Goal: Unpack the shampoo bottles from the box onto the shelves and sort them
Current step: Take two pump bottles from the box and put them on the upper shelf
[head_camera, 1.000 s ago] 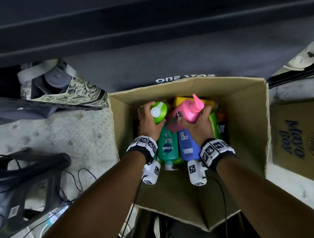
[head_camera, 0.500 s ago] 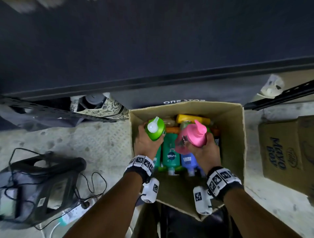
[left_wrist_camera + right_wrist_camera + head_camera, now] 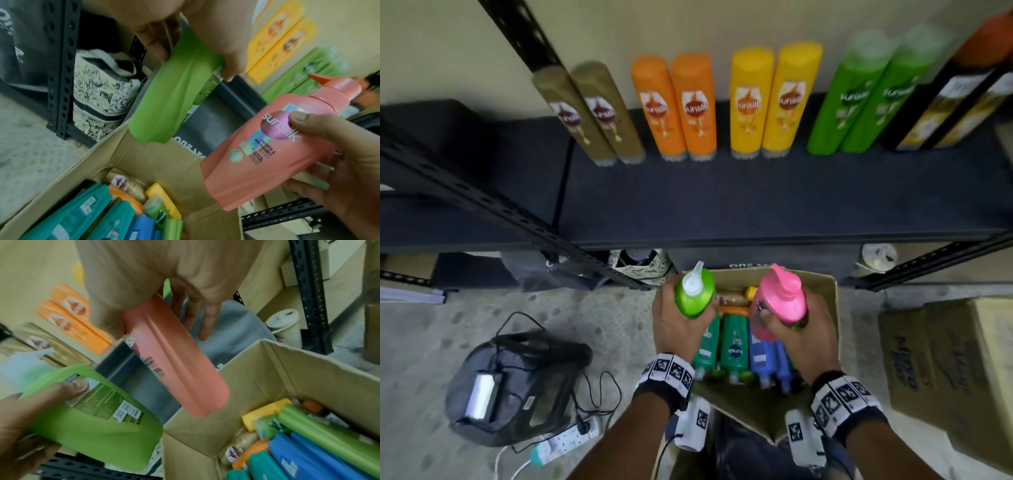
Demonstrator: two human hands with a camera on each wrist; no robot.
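Shampoo bottles, head view: green pump bottle (image 3: 694, 293) and pink pump bottle (image 3: 780, 300) are both held above the open cardboard box (image 3: 825, 291), pump ends up toward the camera, long axes near upright.
Left hand (image 3: 676, 323), head view: fingers curled round the green pump bottle's body.
Right hand (image 3: 803, 337), head view: fingers and thumb wrapped round the pink pump bottle's lower body.
Box contents, head view: teal bottles (image 3: 734, 346) and blue bottles (image 3: 767, 356) lie flat, caps toward the person.
Shelf (image 3: 756, 198), head view: upright pairs in tan, orange, yellow and green, standing at the back.
Left wrist view: green pump bottle (image 3: 174, 99) hangs base-down over the box corner, gripped between thumb and fingers; pink pump bottle (image 3: 265, 151) is tilted, pump toward upper right, thumb (image 3: 304, 121) pressed on its label.
Right wrist view: pink pump bottle (image 3: 174, 360) slants base-down toward the box; the palm and thumb clamp it, fingers (image 3: 207, 321) extended behind it. Green pump bottle (image 3: 98, 418) shows its back label, thumb across it.
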